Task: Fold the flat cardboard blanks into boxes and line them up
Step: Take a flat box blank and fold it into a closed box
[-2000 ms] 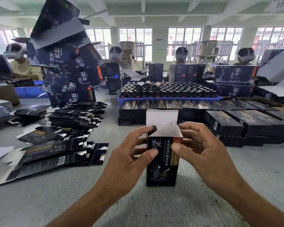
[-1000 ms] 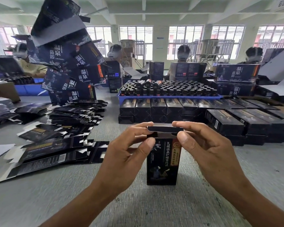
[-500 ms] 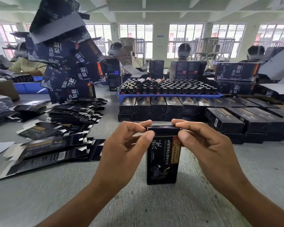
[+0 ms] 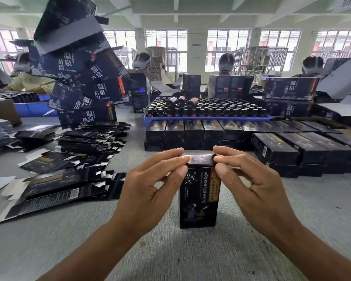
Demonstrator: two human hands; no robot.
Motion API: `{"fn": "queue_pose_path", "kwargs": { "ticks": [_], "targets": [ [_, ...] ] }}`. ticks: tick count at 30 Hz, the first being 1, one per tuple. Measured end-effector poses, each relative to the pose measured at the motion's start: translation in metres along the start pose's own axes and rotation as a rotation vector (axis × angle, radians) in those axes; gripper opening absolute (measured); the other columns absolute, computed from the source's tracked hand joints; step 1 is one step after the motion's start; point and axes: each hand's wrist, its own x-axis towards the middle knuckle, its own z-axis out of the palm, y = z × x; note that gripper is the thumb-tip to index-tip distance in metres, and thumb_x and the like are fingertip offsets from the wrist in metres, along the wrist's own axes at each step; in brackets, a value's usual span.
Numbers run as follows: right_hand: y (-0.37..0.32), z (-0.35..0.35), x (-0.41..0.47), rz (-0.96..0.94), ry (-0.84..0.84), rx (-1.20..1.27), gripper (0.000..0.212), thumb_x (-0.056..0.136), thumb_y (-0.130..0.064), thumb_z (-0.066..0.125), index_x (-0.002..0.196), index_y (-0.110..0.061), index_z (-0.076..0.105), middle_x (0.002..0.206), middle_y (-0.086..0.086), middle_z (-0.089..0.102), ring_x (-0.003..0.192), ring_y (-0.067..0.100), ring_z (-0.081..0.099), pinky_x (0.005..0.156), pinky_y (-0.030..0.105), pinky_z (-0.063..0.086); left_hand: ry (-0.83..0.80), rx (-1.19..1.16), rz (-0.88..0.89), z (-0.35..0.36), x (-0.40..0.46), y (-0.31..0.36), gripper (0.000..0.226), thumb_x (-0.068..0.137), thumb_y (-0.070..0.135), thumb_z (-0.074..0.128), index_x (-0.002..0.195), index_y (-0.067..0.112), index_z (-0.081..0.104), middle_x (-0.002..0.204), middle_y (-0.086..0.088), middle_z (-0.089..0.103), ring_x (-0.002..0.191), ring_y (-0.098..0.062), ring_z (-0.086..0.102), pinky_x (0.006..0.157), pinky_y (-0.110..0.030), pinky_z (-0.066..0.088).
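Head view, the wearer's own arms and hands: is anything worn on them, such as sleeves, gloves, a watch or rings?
Nothing worn shows. The left hand and right hand are bare, with no gloves, and no rings are visible on the fingers in view. Both forearms are uncovered right down to the bottom edge of the picture: no sleeve cuffs, watch, wristband or cable. Fingernails are short and unpainted.

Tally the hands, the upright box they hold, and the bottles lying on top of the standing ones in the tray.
hands (left hand, right hand): 2
box: 1
lying bottles: 3
Total: 6
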Motion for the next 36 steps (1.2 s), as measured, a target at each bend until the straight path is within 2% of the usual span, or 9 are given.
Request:
{"fn": "queue_pose_path", "kwargs": {
  "ticks": [5,11,17,19,21,24,27,33,36],
  "targets": [
    [0.003,0.0,0.0,-0.062,0.017,-0.084,0.021,0.098,-0.036,0.062,0.109,-0.023,0.074,0.124,-0.018,0.066,0.115,-0.003,0.061,0.089,0.011,0.049,0.0,0.053,0.123,-0.002,0.001,-0.007,0.023,0.095,0.015,0.067,0.115,0.006,0.073,0.126,-0.006,0.067,0.114,-0.012,0.067,0.086,-0.029,0.058],
    [0.005,-0.001,0.003,-0.214,0.036,-0.218,0.028,0.097,-0.032,0.057,0.108,-0.013,0.074,0.122,-0.005,0.068,0.116,0.002,0.062,0.095,0.022,0.052,0.008,0.087,0.176,-0.001,0.002,-0.01,0.024,0.095,0.017,0.064,0.113,0.005,0.074,0.125,-0.006,0.068,0.113,-0.01,0.067,0.088,-0.028,0.058],
    [0.007,0.003,0.001,-0.112,0.029,-0.189,0.024,0.1,-0.033,0.056,0.113,-0.019,0.07,0.123,-0.011,0.066,0.115,-0.002,0.06,0.089,0.009,0.047,0.044,0.144,0.185,0.004,0.003,-0.012,0.026,0.095,0.022,0.062,0.112,0.007,0.075,0.123,-0.004,0.068,0.107,-0.008,0.068,0.083,-0.022,0.056],
    [0.009,0.003,-0.001,-0.066,0.0,-0.222,0.025,0.1,-0.033,0.055,0.121,-0.024,0.066,0.125,-0.014,0.064,0.116,-0.003,0.058,0.089,0.009,0.047,-0.007,0.123,0.114,0.004,0.0,-0.014,0.03,0.095,0.031,0.06,0.119,0.017,0.072,0.126,0.004,0.066,0.106,-0.003,0.067,0.076,-0.016,0.056],
    [0.011,0.003,-0.003,-0.006,-0.061,-0.272,0.033,0.101,-0.039,0.052,0.133,-0.035,0.055,0.129,-0.019,0.06,0.116,-0.005,0.056,0.092,0.016,0.049,-0.096,0.08,-0.02,0.005,-0.006,-0.015,0.037,0.094,0.045,0.059,0.131,0.042,0.058,0.123,0.022,0.065,0.103,0.005,0.066,0.069,-0.012,0.055],
    [0.013,0.007,-0.006,0.118,-0.192,-0.328,0.063,0.097,-0.049,0.054,0.149,-0.054,0.019,0.143,-0.024,0.048,0.119,-0.004,0.052,0.1,0.028,0.049,-0.184,-0.028,-0.253,0.009,-0.011,-0.017,0.057,0.082,0.057,0.062,0.131,0.069,0.038,0.115,0.037,0.062,0.096,0.004,0.069,0.066,-0.013,0.056],
    [0.012,0.015,-0.011,0.108,-0.298,-0.385,0.08,0.091,-0.052,0.061,0.147,-0.06,0.004,0.147,-0.021,0.041,0.121,0.003,0.052,0.103,0.031,0.047,-0.132,-0.116,-0.378,0.009,-0.009,-0.023,0.067,0.071,0.054,0.067,0.13,0.07,0.04,0.111,0.03,0.066,0.088,-0.008,0.074,0.064,-0.023,0.059],
    [0.011,0.02,-0.016,-0.018,-0.564,-0.524,0.087,0.085,-0.059,0.067,0.151,-0.05,0.012,0.165,-0.006,0.008,0.142,0.023,0.034,0.116,0.042,0.037,0.004,-0.334,-0.719,0.011,-0.005,-0.034,0.052,0.081,0.034,0.073,0.119,0.063,0.053,0.092,0.001,0.078,0.076,-0.023,0.076,0.058,-0.031,0.06],
    [0.015,0.019,-0.017,-0.022,-0.588,-0.596,0.078,0.09,-0.054,0.064,0.153,-0.044,0.018,0.166,-0.001,0.005,0.143,0.025,0.031,0.117,0.045,0.035,-0.021,-0.391,-0.837,0.016,-0.006,-0.036,0.052,0.083,0.035,0.072,0.126,0.054,0.051,0.091,-0.003,0.078,0.078,-0.026,0.077,0.064,-0.037,0.06]
  ]
}}
